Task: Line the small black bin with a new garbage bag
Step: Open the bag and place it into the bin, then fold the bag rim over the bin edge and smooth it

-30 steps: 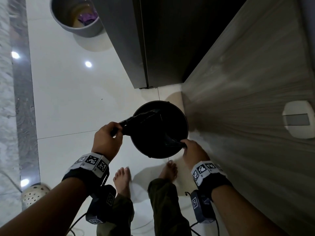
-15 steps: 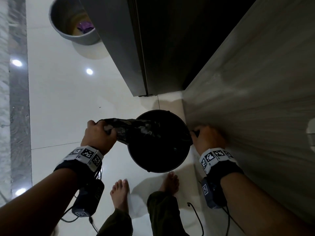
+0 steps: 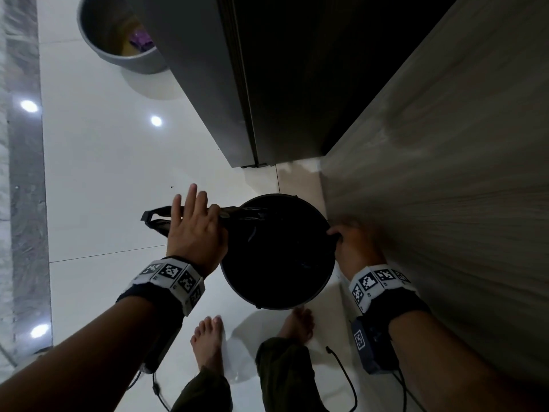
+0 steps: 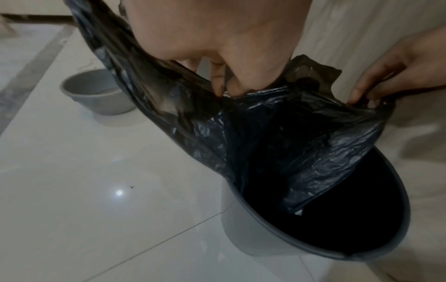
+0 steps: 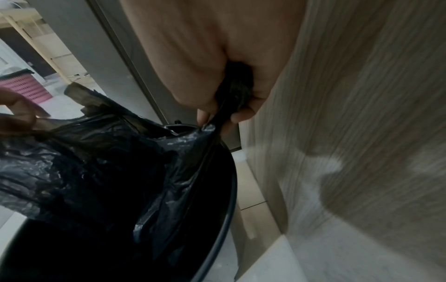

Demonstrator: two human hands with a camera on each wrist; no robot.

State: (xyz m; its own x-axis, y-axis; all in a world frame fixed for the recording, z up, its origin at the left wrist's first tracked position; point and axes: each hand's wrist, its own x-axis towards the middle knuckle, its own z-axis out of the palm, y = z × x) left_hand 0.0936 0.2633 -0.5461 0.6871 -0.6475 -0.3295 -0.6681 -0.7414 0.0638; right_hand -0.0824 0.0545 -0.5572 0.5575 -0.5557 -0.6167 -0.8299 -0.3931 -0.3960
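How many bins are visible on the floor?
2: the black bin between the hands by the wood panel, with the bag inside, and a grey bin farther off, top left.

You stand on a glossy white tiled floor with ceiling lights mirrored in it. A wood-grain wall rises at three o'clock, a dark grey door at twelve, a grey marble strip at nine.
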